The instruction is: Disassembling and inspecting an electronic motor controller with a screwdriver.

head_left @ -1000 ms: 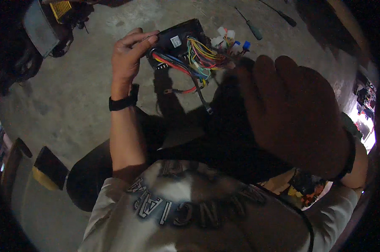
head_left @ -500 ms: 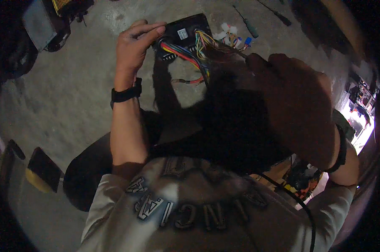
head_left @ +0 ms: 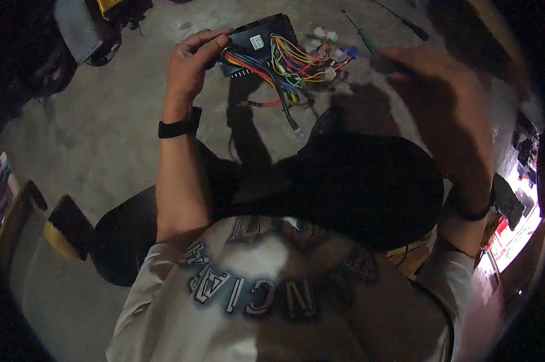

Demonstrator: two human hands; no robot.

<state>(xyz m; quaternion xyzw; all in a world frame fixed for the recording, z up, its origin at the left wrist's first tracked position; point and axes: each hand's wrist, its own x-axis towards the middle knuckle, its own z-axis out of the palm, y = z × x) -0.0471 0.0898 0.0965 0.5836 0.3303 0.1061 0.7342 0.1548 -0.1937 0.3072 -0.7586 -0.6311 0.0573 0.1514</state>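
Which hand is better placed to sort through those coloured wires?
Probably the right hand: it is free and raised beside the wires, while the left hand already grips the black box they come from.

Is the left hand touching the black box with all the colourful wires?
Touching. The head view shows the left hand gripping the black box at its left end, fingers curled over the edge beside the wires; no gap shows between them.
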